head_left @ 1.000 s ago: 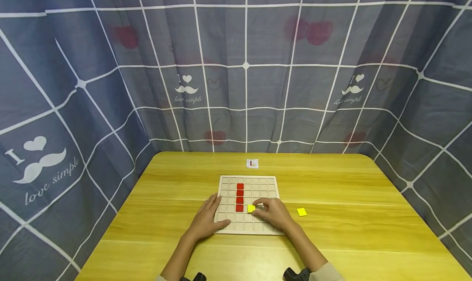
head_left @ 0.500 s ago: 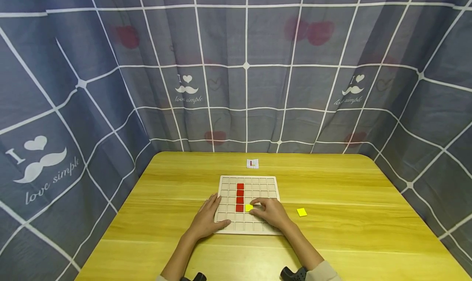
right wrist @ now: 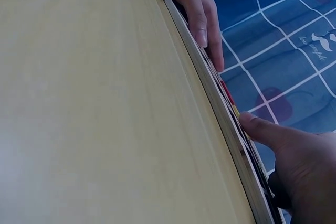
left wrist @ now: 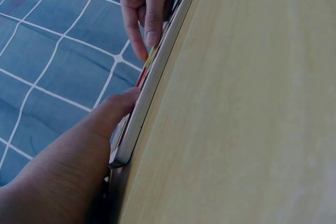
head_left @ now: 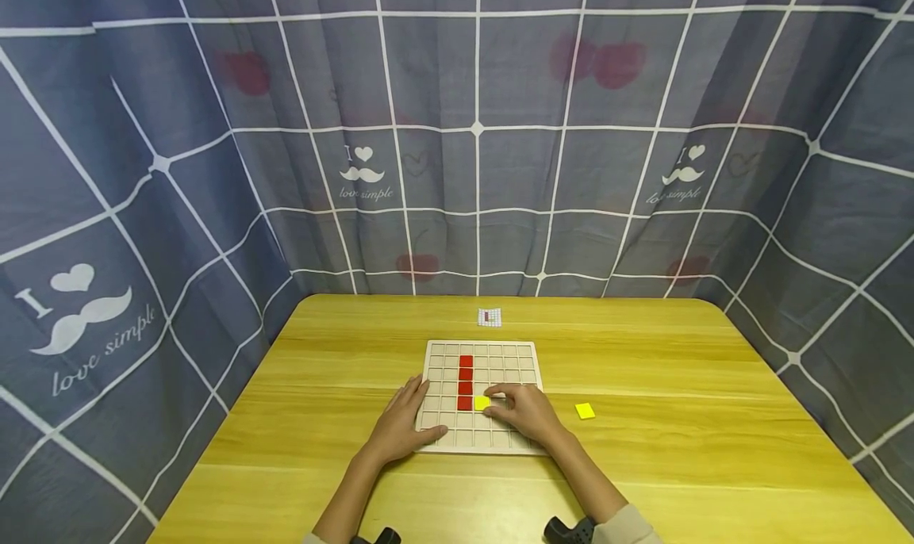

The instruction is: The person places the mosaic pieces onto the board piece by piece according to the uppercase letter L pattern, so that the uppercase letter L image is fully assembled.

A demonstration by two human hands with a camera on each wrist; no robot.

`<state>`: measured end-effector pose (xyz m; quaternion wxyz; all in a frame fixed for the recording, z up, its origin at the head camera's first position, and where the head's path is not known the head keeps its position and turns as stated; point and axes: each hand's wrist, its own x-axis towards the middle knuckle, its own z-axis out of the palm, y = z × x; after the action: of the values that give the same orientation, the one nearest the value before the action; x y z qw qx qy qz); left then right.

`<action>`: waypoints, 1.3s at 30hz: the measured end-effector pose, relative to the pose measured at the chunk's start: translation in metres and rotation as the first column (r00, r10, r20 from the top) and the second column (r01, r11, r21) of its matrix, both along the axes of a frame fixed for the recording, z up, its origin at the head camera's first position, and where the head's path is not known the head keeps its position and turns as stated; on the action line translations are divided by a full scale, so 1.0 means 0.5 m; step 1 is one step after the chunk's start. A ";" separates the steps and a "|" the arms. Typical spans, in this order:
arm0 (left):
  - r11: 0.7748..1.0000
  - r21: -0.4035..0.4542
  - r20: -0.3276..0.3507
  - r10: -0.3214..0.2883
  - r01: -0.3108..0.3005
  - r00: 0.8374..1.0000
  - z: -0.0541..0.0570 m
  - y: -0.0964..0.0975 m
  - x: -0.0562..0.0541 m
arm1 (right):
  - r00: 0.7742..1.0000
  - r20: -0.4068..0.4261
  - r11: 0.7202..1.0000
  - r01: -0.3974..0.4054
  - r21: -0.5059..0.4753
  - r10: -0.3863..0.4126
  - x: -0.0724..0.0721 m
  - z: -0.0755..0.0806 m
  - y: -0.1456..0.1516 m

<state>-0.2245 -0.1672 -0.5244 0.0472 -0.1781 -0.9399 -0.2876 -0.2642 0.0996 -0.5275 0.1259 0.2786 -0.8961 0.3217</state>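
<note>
A pale gridded board [head_left: 500,442] lies on the table, with several red square tiles [head_left: 466,388] in a column. My right hand [head_left: 530,411] pinches a yellow square tile [head_left: 481,403] between thumb and index finger. This tile sits in the cell just right of the lowest red one. Along the board's left side rests my left hand [head_left: 401,427], its fingers extended and its thumb over the front left part. The right wrist view shows the right thumb [right wrist: 254,124] at the yellow tile's edge. Both wrist views see the board almost edge-on, so the cells are hidden there.
Another yellow tile [head_left: 585,411] lies on the wooden table [head_left: 664,465] to the right of the board. Behind the board is a small card [head_left: 489,317] with a printed grid and a coloured L shape. A grey-blue checked curtain [head_left: 435,171] surrounds the table's back and sides.
The right hand has shifted slightly left with the yellow tile, which now lies against the lowest red tile's cell and looks level. The left hand has stayed in place.
</note>
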 end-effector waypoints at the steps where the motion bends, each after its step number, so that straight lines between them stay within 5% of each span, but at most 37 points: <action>1: 1.000 0.000 0.001 0.000 0.000 1.000 0.000 0.001 0.000 | 1.000 0.004 1.000 -0.007 -0.008 0.007 0.001 0.000 0.003; 10: 1.000 -0.012 -0.015 -0.011 0.011 1.000 0.000 0.002 -0.004 | 0.996 0.079 0.993 -0.023 -0.113 0.032 0.017 0.005 0.050; 17: 1.000 -0.015 -0.013 -0.018 0.018 1.000 0.002 0.001 -0.004 | 0.997 0.030 0.980 -0.063 -0.190 0.070 0.026 0.011 0.113; 29: 1.000 -0.010 0.000 -0.017 0.017 1.000 0.005 0.000 -0.003 | 0.997 0.026 0.981 0.073 -0.180 -0.070 0.033 0.018 0.251; 39: 1.000 0.004 -0.007 -0.006 0.006 1.000 0.001 0.001 -0.002 | 0.971 0.212 0.980 0.144 -0.140 -0.113 0.037 0.009 0.326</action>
<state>-0.2257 -0.1670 -0.5238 0.0499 -0.1819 -0.9386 -0.2890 -0.2456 0.2626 -0.5231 0.0755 0.1749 -0.8928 0.4081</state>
